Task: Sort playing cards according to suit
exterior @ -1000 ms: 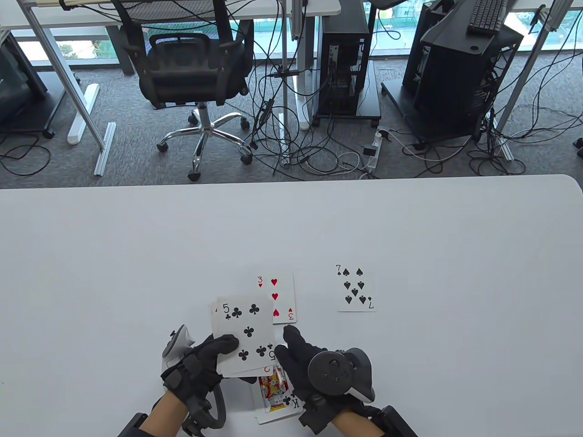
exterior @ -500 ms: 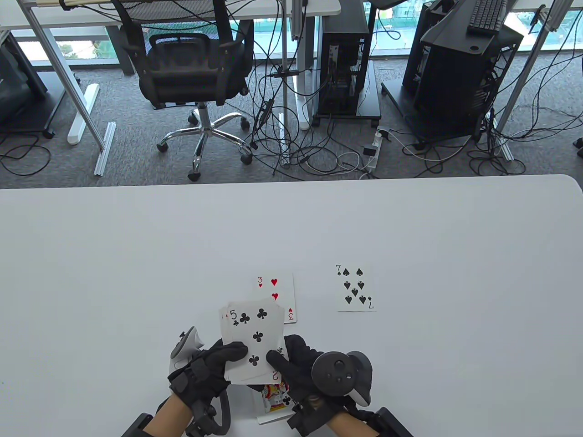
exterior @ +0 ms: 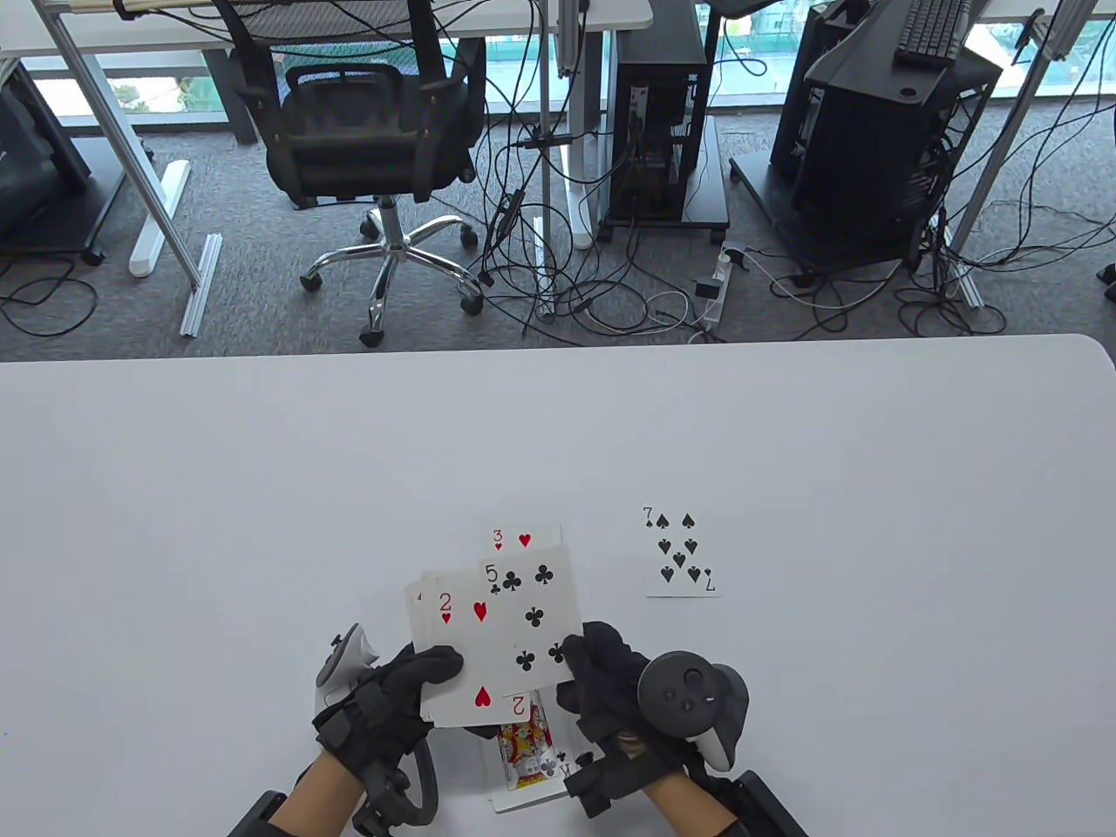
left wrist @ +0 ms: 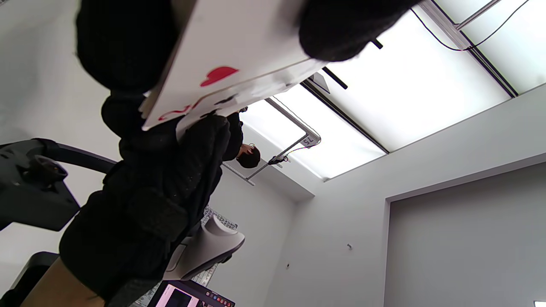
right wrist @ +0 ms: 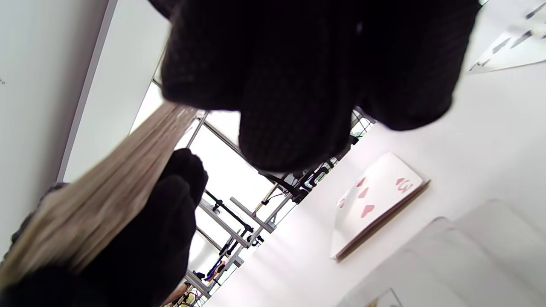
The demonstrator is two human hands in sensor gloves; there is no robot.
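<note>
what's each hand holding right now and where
Left hand grips the fanned card stack at its lower-left corner; right hand pinches the five of clubs by its lower-right corner.

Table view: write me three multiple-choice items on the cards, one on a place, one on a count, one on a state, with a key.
1. Where does the 7 of spades lie?
A. Flat on the table, alone, right of the other cards
B. Under the 3 of hearts
C. In the left hand's stack

2. How many club pips show on the card pinched by the right hand?
A. Two
B. Five
C. Seven

3. What is the state of the 2 of hearts?
A. Lying face down on the table
B. Face up on top of the stack held by the left hand
C. Torn in half

Key: 1 A, it lies apart with bare table around it. 2 B, it is the 5 of clubs, all five pips visible. 3 B, its face shows, the left thumb pressing on it.
</note>
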